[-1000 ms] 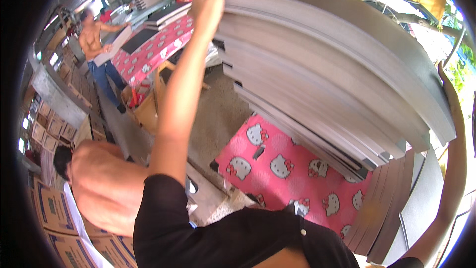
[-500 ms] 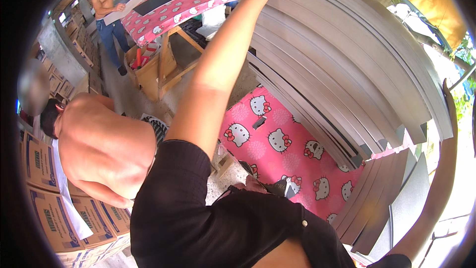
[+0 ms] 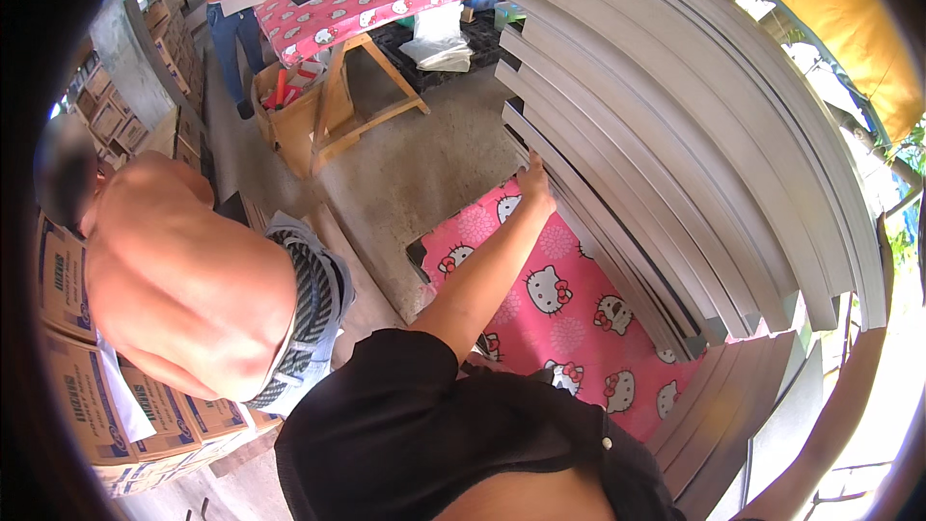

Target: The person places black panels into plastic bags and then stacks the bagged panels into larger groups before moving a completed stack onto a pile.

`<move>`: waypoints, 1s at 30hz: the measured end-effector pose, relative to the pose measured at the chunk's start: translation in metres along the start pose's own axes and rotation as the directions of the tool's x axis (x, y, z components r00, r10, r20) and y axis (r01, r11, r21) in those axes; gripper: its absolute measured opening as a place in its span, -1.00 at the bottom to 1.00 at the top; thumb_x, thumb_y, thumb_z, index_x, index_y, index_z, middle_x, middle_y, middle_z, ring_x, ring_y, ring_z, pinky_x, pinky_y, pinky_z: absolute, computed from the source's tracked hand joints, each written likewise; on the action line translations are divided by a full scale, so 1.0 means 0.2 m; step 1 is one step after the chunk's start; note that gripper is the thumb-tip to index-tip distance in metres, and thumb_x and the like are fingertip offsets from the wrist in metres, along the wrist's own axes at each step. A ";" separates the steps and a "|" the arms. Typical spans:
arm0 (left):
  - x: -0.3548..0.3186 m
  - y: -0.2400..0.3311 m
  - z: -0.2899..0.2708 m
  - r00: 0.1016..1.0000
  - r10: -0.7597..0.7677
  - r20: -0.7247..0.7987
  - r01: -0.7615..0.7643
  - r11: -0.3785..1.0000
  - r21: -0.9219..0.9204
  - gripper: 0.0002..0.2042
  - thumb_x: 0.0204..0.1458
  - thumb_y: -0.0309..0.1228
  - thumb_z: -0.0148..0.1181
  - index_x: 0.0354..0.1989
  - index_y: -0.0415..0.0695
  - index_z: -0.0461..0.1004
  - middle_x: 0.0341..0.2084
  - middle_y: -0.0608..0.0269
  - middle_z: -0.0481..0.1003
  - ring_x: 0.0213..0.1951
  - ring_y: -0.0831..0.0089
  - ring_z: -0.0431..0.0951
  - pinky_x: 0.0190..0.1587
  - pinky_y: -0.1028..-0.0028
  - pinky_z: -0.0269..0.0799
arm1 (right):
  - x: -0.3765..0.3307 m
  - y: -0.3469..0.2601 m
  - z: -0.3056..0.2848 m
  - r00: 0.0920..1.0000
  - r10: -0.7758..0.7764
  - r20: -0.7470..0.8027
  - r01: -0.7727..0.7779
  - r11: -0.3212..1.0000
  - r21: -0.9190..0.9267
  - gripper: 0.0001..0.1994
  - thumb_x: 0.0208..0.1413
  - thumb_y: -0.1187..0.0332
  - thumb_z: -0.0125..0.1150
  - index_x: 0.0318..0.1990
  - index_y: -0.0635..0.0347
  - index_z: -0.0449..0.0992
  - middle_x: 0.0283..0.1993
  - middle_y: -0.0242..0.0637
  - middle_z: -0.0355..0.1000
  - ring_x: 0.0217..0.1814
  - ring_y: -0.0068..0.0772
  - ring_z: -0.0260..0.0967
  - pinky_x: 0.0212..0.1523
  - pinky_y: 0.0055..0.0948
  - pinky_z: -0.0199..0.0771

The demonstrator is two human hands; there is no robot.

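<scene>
A tall stack of long grey panels (image 3: 666,125), fanned in steps, stands in front of me and to the right. My left hand (image 3: 536,185) is at the left end of the lowest panels, with a finger stretched up along their edges. It seems to touch them and has nothing in its grasp. My right arm reaches up along the stack's far right end. There my right hand (image 3: 882,239) shows only as a thin sliver against the panel edges, its fingers hidden. Under the stack lies a pink sheet with cartoon cat faces (image 3: 548,287).
At the left a bare-backed person (image 3: 193,280) bends beside stacked cardboard boxes (image 3: 72,285). Another person (image 3: 230,14) holds a panel at a pink-covered table (image 3: 386,5). A wooden trestle (image 3: 371,87) and an open carton (image 3: 289,130) stand near it. More brown panels (image 3: 728,415) lean at lower right.
My left hand has come down from the top left of the stack to its lower left end. My right hand has slid lower along the right end. The view has shifted a little.
</scene>
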State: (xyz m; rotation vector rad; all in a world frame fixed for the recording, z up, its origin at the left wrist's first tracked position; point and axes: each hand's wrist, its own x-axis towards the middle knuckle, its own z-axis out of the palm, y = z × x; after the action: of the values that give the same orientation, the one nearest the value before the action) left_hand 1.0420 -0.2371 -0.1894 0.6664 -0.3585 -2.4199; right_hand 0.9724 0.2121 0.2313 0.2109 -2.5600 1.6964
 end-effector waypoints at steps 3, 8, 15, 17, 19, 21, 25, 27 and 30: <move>-0.12 -0.03 0.10 0.992 0.029 -0.125 -0.020 0.997 0.073 -0.17 -0.02 0.12 -0.02 0.21 -0.25 -0.17 0.14 0.00 0.14 0.05 0.11 0.30 0.04 0.02 0.25 | 0.02 0.03 -0.02 1.000 0.000 -0.031 -0.001 0.999 -0.033 -0.56 -0.08 0.19 0.17 -0.05 0.21 0.33 -0.17 -0.16 0.25 -0.22 -0.30 0.22 -0.25 -0.43 0.30; -0.05 0.01 0.05 0.999 0.036 -0.008 -0.036 0.999 0.035 -0.27 0.01 0.11 -0.07 0.15 -0.27 0.03 0.08 0.01 0.23 0.05 0.16 0.31 0.06 0.11 0.26 | 0.02 0.03 -0.01 0.999 -0.022 -0.045 0.020 0.999 -0.049 -0.53 -0.12 0.23 0.20 -0.02 0.20 0.31 -0.08 -0.14 0.21 -0.11 -0.24 0.18 -0.16 -0.37 0.26; -0.06 0.01 0.03 0.999 0.043 0.007 -0.043 0.995 0.093 -0.36 0.02 0.05 -0.01 0.08 -0.27 0.16 0.02 0.04 0.28 0.00 0.22 0.34 0.03 0.15 0.28 | -0.24 0.02 0.16 0.748 -0.622 -0.230 0.330 0.650 -0.684 -0.47 -0.17 0.28 0.23 0.03 0.18 0.28 0.05 -0.12 0.15 0.04 -0.17 0.12 -0.02 -0.29 0.21; -0.06 -0.03 0.05 0.999 0.022 -0.027 -0.018 0.988 0.153 -0.39 0.01 0.01 0.03 0.06 -0.27 0.18 0.02 0.06 0.28 0.00 0.25 0.33 0.03 0.15 0.27 | -0.54 -0.07 0.37 0.496 -0.854 -0.154 0.512 0.431 -0.743 -0.45 -0.18 0.30 0.24 0.05 0.17 0.27 0.09 -0.11 0.13 0.09 -0.15 0.10 0.02 -0.26 0.20; 0.00 0.01 0.00 0.992 0.043 -0.115 -0.020 0.982 0.189 -0.41 -0.01 -0.04 0.09 0.02 -0.29 0.20 0.00 0.06 0.28 -0.03 0.28 0.34 0.00 0.18 0.29 | -0.77 -0.11 0.76 0.443 -0.893 0.087 0.796 0.346 -0.496 -0.43 -0.20 0.32 0.25 0.06 0.16 0.27 0.13 -0.11 0.11 0.13 -0.12 0.08 0.06 -0.24 0.19; 0.07 0.11 -0.11 0.976 0.069 -0.209 -0.032 0.984 0.174 -0.41 -0.04 -0.09 0.15 0.00 -0.32 0.19 -0.01 0.06 0.28 -0.06 0.30 0.35 -0.03 0.21 0.31 | -0.91 -0.11 1.24 0.302 -0.852 0.427 0.952 0.248 -0.179 -0.41 -0.21 0.33 0.26 0.07 0.16 0.26 0.16 -0.10 0.09 0.17 -0.10 0.06 0.10 -0.22 0.17; 0.00 -0.03 0.02 0.994 0.002 -0.106 0.014 0.989 0.148 -0.41 -0.07 -0.14 0.19 -0.01 -0.33 0.18 -0.04 0.03 0.29 -0.07 0.31 0.35 -0.05 0.24 0.32 | -0.82 0.12 1.94 0.151 -0.662 0.734 0.963 -0.067 -0.259 -0.37 -0.24 0.37 0.28 0.10 0.14 0.24 0.24 -0.09 0.05 0.26 -0.06 0.03 0.18 -0.17 0.14; -0.01 -0.05 0.04 0.996 0.001 -0.092 0.013 0.988 0.152 -0.41 -0.09 -0.16 0.21 -0.01 -0.34 0.18 -0.05 0.02 0.29 -0.08 0.32 0.35 -0.06 0.26 0.32 | -0.59 0.36 2.21 0.110 -0.631 0.768 0.879 -0.299 -0.371 -0.40 -0.14 0.29 0.21 0.12 0.21 0.21 0.29 -0.08 -0.05 0.35 -0.12 -0.13 0.26 -0.17 0.00; 0.03 -0.01 -0.01 0.990 0.030 -0.139 -0.011 0.990 0.138 -0.41 -0.11 -0.20 0.24 -0.02 -0.35 0.17 -0.06 0.01 0.29 -0.09 0.33 0.35 -0.08 0.28 0.33 | -0.61 0.25 2.41 0.135 -0.453 0.881 0.860 -0.387 -0.331 -0.31 -0.08 0.14 0.13 0.19 0.31 0.09 0.35 -0.11 -0.20 0.41 -0.18 -0.32 0.32 -0.21 -0.19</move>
State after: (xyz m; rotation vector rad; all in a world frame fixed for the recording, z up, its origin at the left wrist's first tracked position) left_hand 1.0380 -0.2387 -0.1949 0.8847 -0.4738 -2.3278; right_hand 1.0968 -0.2016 -0.0180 1.7616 -1.8978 -0.5407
